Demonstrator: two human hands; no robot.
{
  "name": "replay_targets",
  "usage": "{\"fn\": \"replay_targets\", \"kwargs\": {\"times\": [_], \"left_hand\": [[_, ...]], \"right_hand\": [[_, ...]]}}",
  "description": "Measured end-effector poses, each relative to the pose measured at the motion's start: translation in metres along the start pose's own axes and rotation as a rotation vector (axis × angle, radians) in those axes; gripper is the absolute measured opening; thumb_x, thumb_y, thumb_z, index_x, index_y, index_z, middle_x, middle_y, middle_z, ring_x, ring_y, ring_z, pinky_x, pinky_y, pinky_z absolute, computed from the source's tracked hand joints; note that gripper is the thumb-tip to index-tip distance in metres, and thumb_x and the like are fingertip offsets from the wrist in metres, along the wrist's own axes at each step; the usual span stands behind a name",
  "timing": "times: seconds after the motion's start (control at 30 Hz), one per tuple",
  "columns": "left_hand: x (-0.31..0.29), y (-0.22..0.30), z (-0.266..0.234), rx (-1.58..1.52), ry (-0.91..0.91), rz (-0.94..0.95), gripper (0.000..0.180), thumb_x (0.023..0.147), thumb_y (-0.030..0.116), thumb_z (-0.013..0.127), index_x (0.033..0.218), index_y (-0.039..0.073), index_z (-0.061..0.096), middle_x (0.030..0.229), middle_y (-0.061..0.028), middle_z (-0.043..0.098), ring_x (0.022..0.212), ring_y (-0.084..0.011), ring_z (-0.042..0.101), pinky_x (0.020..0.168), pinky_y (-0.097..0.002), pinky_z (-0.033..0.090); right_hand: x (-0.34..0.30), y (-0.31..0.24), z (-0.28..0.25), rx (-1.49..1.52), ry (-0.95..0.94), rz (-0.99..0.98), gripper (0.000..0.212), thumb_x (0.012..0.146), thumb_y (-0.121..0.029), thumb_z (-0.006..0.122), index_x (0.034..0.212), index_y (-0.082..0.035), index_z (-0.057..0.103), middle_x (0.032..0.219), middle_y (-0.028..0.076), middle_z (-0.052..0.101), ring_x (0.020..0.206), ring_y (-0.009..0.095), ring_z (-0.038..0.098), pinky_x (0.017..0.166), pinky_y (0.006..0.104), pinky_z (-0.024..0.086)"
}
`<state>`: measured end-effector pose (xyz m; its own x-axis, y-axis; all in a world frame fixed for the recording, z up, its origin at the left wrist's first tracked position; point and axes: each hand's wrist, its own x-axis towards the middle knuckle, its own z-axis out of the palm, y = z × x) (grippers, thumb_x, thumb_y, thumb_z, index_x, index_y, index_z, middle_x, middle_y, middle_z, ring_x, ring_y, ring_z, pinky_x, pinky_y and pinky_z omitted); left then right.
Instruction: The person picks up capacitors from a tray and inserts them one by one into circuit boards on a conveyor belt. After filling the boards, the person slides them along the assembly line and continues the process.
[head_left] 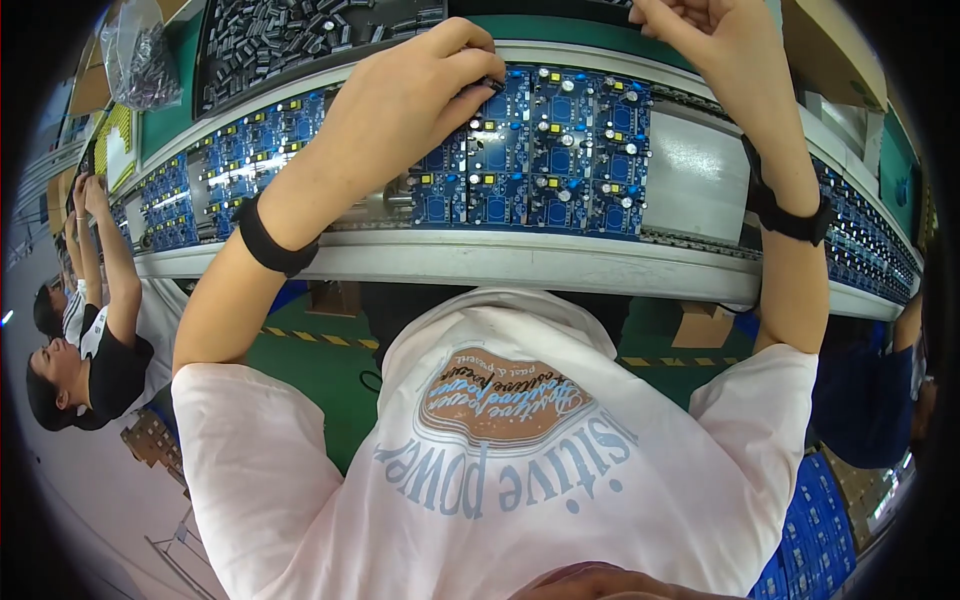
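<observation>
A panel of joined blue circuit boards (535,170) lies on the conveyor in front of me, set with yellow, white and dark parts. Over its upper left, my left hand (425,85) pinches a small black capacitor (493,84) between thumb and fingertips, right at the board's far edge. My right hand (725,45) is at the top right with fingers curled together, beside a second dark tray (600,12); whatever it holds is too small or hidden to tell. Beyond my left hand, a black tray (290,72) carries many loose black cylindrical capacitors.
The conveyor's pale front rail (500,250) runs across before my body. More blue boards (260,145) lie to the left and others (860,230) to the right. A clear plastic bag of parts (140,60) sits far left; a cardboard box (835,45) stands far right. Co-workers (110,350) are at the left.
</observation>
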<state>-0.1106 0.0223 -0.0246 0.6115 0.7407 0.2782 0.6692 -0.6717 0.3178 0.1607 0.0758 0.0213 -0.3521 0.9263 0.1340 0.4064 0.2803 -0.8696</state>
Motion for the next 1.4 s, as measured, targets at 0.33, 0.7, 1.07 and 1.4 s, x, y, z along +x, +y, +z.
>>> {"fn": "replay_targets", "kwargs": {"times": [0.33,0.7,1.07,1.4], "left_hand": [[0.007,-0.004,-0.005,0.087,-0.064,0.134,0.019,0.094,0.015,0.066,0.112,0.009,0.07,0.109,-0.0028,0.068,0.094,-0.0252,0.071,0.079,-0.035,0.059],[0.007,-0.002,-0.006,0.131,-0.009,0.148,0.024,0.092,0.015,0.07,0.115,0.011,0.069,0.108,-0.0046,0.069,0.09,-0.0258,0.071,0.075,-0.0357,0.058],[0.028,-0.081,-0.041,0.424,0.058,-0.305,0.012,0.086,0.012,0.073,0.096,0.005,0.075,0.097,-0.0116,0.066,0.093,-0.0338,0.067,0.081,-0.041,0.054],[0.037,-0.027,-0.058,-0.112,0.149,-0.443,0.017,0.086,-0.003,0.072,0.103,-0.002,0.07,0.094,-0.013,0.068,0.076,-0.018,0.067,0.071,-0.0306,0.054]], "right_hand": [[-0.006,0.012,-0.005,0.196,-0.031,0.066,0.008,0.096,0.0,0.069,0.102,0.004,0.067,0.09,0.007,0.073,0.081,0.011,0.072,0.076,0.0232,0.059],[-0.006,0.016,-0.002,0.324,-0.077,0.133,0.013,0.099,-0.002,0.066,0.11,0.005,0.07,0.091,0.009,0.074,0.081,0.012,0.072,0.076,0.023,0.059],[-0.013,-0.013,0.023,0.246,-0.169,0.217,0.009,0.095,0.0,0.068,0.1,0.007,0.07,0.085,0.004,0.072,0.08,0.007,0.068,0.07,0.0199,0.054],[-0.013,0.015,0.049,-0.541,-0.282,-0.196,0.013,0.09,-0.016,0.072,0.1,-0.008,0.076,0.059,0.004,0.048,0.054,0.018,0.048,0.058,0.0335,0.044]]}}
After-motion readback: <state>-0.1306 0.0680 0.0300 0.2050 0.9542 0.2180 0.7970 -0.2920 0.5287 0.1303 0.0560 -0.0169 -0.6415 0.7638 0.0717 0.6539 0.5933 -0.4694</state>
